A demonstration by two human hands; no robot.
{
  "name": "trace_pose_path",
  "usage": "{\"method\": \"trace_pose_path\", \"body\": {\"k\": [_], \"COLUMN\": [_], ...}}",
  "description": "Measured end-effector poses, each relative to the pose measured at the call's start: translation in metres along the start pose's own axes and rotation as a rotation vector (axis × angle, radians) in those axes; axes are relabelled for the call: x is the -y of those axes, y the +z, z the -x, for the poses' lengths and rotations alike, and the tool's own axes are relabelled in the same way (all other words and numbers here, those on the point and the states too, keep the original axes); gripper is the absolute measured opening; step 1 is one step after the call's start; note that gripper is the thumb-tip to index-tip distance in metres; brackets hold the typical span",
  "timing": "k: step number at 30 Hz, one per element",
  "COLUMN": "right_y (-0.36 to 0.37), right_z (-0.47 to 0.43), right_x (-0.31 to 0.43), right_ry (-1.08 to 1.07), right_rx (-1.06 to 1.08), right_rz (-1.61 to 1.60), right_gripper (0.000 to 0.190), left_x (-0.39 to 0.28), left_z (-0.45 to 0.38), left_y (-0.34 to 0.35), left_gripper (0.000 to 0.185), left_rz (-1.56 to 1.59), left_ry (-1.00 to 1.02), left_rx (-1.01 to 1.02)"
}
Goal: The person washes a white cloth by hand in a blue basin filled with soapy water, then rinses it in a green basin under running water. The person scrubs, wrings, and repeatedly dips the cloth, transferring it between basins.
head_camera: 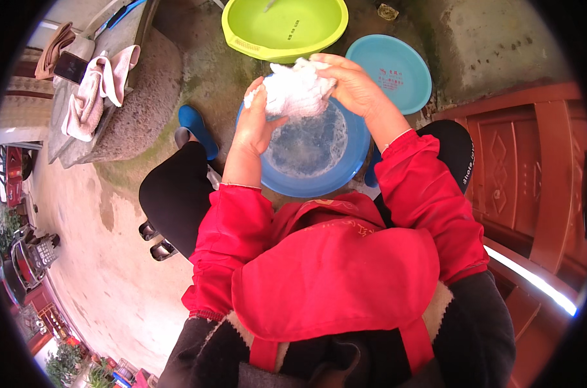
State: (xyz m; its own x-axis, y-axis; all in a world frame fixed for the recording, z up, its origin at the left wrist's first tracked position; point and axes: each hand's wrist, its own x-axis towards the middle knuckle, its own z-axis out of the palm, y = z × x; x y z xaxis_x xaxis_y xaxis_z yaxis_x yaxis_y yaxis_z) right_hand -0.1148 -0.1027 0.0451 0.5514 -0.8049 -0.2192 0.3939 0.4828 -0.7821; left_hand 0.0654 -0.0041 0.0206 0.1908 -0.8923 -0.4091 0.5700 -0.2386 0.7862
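Observation:
Both my hands hold a bunched white cloth above a blue plastic basin. My left hand grips the cloth's left side, with the thumb apart from it. On the far right side, my right hand has its fingers curled over the cloth. Cloudy, sudsy water lies in the basin, which sits on the ground between my knees. The cloth hides the basin's far rim.
A lime-green basin and a light-blue basin stand beyond. At left, a stone slab bears towels and a phone. A red-brown panelled wooden door flanks my right. Black shoes lie left.

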Motion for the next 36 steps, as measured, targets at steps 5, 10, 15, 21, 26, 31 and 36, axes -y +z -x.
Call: {"method": "trace_pose_path", "body": {"k": [5, 10, 15, 21, 26, 31, 36], "right_y": [-0.046, -0.077, -0.113, -0.191, -0.162, -0.174, -0.185], "right_z": [-0.004, -0.008, -0.025, -0.018, 0.023, 0.024, -0.018], "right_x": [-0.010, -0.027, -0.076, -0.208, -0.247, -0.271, -0.261], "right_ry": [-0.106, -0.143, -0.026, 0.230, 0.564, 0.521, 0.457], "right_rx": [-0.376, -0.418, -0.295, -0.444, -0.062, 0.177, -0.439], "right_rz": [0.373, 0.413, 0.397, 1.311, 1.525, 1.909, 0.324], "right_gripper": [0.040, 0.041, 0.045, 0.071, 0.083, 0.042, 0.014], "left_x": [0.012, 0.015, 0.044, 0.123, 0.174, 0.162, 0.167], "left_z": [-0.016, -0.034, -0.039, -0.037, -0.027, -0.027, -0.034], "left_y": [-0.024, -0.039, -0.058, -0.070, -0.094, -0.084, -0.090], "left_gripper": [0.051, 0.041, 0.031, 0.056, 0.053, 0.050, 0.045], "left_rz": [0.265, 0.448, 0.300, -0.048, -0.151, -0.119, -0.044], "left_ry": [0.040, 0.038, 0.086, -0.130, -0.243, -0.353, -0.327], "left_rx": [0.071, -0.095, -0.241, -0.421, -0.619, -0.685, -0.547]}}
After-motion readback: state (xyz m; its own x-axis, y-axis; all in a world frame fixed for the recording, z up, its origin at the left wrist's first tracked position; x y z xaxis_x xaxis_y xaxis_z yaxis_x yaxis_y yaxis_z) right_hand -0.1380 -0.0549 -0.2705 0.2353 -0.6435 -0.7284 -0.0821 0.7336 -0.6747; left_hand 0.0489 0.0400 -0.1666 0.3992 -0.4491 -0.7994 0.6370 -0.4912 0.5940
